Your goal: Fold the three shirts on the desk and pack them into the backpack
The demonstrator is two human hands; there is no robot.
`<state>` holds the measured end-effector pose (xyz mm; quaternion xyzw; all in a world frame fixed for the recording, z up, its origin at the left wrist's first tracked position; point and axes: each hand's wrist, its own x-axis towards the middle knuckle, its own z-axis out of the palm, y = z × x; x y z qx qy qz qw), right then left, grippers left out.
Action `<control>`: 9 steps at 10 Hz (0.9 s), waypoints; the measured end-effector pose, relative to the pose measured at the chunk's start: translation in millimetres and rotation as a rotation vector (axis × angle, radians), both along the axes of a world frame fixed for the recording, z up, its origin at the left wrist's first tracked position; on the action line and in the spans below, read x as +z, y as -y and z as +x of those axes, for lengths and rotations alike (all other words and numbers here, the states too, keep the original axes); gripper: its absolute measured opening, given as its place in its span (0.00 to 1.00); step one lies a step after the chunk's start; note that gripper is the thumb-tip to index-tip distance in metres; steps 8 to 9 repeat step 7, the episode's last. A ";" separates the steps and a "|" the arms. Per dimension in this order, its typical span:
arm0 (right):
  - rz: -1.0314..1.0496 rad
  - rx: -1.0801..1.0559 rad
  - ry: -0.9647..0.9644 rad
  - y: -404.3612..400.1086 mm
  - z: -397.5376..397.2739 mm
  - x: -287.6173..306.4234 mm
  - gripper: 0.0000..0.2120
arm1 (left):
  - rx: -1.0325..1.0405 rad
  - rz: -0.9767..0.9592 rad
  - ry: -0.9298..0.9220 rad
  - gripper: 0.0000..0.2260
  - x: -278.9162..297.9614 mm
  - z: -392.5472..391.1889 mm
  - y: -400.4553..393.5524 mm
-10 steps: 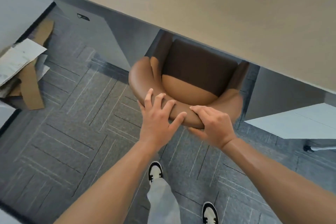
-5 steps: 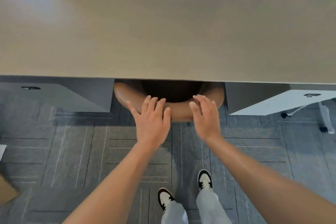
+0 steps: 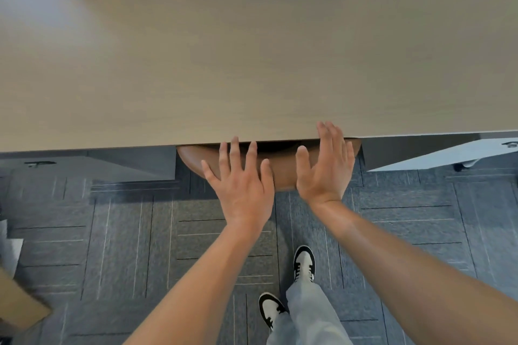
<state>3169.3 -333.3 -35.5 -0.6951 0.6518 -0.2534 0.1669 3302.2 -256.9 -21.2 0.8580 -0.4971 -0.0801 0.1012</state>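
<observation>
Your left hand (image 3: 241, 187) and right hand (image 3: 326, 168) hover flat, fingers spread, holding nothing, over the brown chair (image 3: 283, 169) tucked under the tabletop (image 3: 252, 50).
Left to right: left hand lower, right hand reaching the tabletop's near edge. No shirts or backpack show; you must look elsewhere, likely farther along the tabletop.

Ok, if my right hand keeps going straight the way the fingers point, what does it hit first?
Probably the near edge of the desk. The right hand is open, fingers pointing forward over the brown chair back, and its fingertips already overlap the edge in the head view. Depth is unclear, so it might pass just above.
</observation>
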 end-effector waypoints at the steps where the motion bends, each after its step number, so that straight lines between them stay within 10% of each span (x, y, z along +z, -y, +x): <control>1: 0.010 0.004 -0.026 0.4 0.4 0.0 0.30 | -0.011 0.052 -0.004 0.26 2.0 1.3 -0.1; 9: 0.226 0.076 -0.129 5.2 -2.7 19.3 0.34 | -0.077 0.239 -0.192 0.26 32.4 9.5 1.7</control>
